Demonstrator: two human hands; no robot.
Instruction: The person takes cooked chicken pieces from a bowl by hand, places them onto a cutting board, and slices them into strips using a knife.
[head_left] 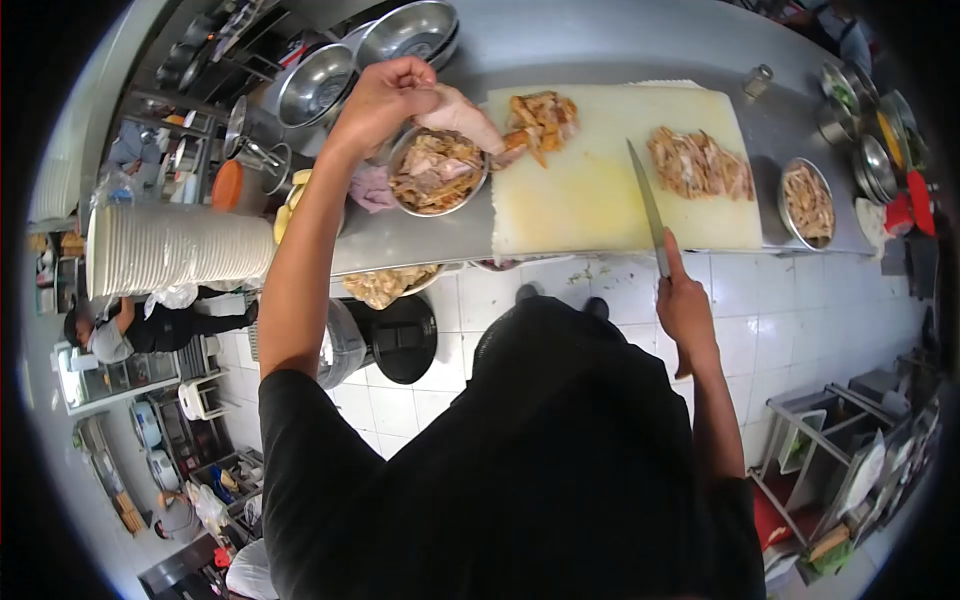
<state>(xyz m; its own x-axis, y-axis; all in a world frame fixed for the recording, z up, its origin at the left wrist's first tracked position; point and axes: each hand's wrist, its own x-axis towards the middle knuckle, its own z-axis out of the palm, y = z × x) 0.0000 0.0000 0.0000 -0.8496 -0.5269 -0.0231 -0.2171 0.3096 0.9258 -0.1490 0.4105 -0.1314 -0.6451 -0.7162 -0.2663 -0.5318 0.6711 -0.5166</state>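
My left hand (398, 92) pinches a pale piece of meat (460, 120) above the rim of a metal bowl (438, 212) filled with meat pieces. The lower end of that piece hangs by the left edge of the cutting board (570, 205). In my right hand (686, 308) is the handle of a long knife (647, 195), its blade over the board and its tip pointing away from me. Browned meat (545, 120) lies on the board's upper left part, and sliced meat (698, 165) on its right part.
Right of the board stands a bowl of sliced meat (807, 204), with a small glass shaker (758, 80) farther back. Empty metal bowls (316, 85) are at the back left. Stacked white containers (180, 245) stand left. A person (110, 335) is at the far left.
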